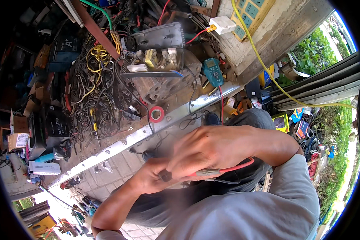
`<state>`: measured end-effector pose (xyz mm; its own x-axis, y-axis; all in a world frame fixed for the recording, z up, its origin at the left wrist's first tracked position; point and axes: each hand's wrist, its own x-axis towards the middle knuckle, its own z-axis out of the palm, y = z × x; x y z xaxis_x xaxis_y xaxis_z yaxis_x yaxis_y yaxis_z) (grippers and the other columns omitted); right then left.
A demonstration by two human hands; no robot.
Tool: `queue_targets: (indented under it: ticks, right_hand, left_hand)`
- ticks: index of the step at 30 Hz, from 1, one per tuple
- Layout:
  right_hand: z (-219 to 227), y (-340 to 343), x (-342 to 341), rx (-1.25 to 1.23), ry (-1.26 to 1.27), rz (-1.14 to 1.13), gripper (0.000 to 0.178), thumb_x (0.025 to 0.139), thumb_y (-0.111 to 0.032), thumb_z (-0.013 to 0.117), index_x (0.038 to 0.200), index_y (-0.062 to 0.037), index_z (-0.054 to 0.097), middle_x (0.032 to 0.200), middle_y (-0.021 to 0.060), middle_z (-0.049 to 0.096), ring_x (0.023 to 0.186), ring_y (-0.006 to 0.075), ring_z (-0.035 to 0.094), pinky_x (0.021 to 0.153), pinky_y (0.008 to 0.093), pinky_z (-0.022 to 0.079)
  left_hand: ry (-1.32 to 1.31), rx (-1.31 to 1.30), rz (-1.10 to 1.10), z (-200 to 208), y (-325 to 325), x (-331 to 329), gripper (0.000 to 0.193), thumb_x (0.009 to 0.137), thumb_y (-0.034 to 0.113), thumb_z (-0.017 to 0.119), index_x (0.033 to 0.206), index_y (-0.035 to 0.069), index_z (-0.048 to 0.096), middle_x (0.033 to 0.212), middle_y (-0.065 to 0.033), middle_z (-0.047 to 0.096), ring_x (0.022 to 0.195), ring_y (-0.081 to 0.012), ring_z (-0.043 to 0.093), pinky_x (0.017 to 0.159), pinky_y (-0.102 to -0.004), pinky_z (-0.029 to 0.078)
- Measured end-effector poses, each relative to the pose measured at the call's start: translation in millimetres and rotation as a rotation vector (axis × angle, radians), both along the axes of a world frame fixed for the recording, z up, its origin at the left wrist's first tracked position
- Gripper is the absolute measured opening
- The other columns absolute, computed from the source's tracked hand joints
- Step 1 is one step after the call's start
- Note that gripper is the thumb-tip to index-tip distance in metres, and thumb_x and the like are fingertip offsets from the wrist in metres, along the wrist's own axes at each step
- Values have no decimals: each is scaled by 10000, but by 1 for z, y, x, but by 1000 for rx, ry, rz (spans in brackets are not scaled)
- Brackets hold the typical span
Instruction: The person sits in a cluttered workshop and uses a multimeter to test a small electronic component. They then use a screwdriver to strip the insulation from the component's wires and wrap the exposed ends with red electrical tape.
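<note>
My two hands meet low in the middle, above my lap. My left hand (148, 176) is closed, with a small dark block-like part (165, 175) at its fingertips. Across it lies my right hand (206, 148), its fingers curled down and slightly blurred. From beneath the right palm runs a red lead (238, 166) with a greyish metal end (208, 172); the fingers' hold on it is partly hidden. A black wire (228, 182) passes just below. Beyond the hands, a teal multimeter (213, 73) rests on the bench with a red lead attached.
An opened charger-like device (156, 62) with exposed circuitry sits on a rusty metal block (168, 84). Red tape (156, 114) lies by the bench's metal edge (128, 138). Tangled wires (96, 88) and a yellow-handled screwdriver (94, 120) are leftward. A yellow cable (264, 68) crosses the upper right.
</note>
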<state>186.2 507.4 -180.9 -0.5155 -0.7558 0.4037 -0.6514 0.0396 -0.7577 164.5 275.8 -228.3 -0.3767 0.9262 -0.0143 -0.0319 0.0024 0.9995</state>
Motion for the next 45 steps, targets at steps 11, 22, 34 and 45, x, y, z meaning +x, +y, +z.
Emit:
queue_targets:
  ticks: [11,22,34,45]
  right_hand:
    - [6,0,-1,12,30,2,183,821,-55,604,983,27,579,995,157,629,875,329,627,817,429,518]
    - [2,-5,1,-167,-165,-116,240,734,-56,739,943,-2,633,858,120,657,761,289,648,723,395,525]
    - [-1,-6,-4,-83,-112,-33,270,776,-60,692,1038,-19,644,1050,142,648,834,343,642,779,420,531]
    - [-6,-11,0,-91,62,-53,176,744,-38,577,916,-39,538,948,102,629,848,286,613,700,388,500]
  left_hand:
    - [-25,-96,60,7,1,2,192,733,23,757,902,30,665,905,-99,683,859,-203,666,761,-322,505]
    - [-143,-6,-65,4,-4,-3,252,857,-15,617,1108,2,594,997,-46,616,919,-120,558,808,-298,466]
    - [-175,43,-108,-9,-1,-4,268,874,52,629,1137,24,587,1066,-59,624,1011,-129,567,855,-303,460]
    - [-156,-105,-23,6,5,3,203,756,0,713,943,58,664,1007,-71,672,983,-208,636,857,-333,475]
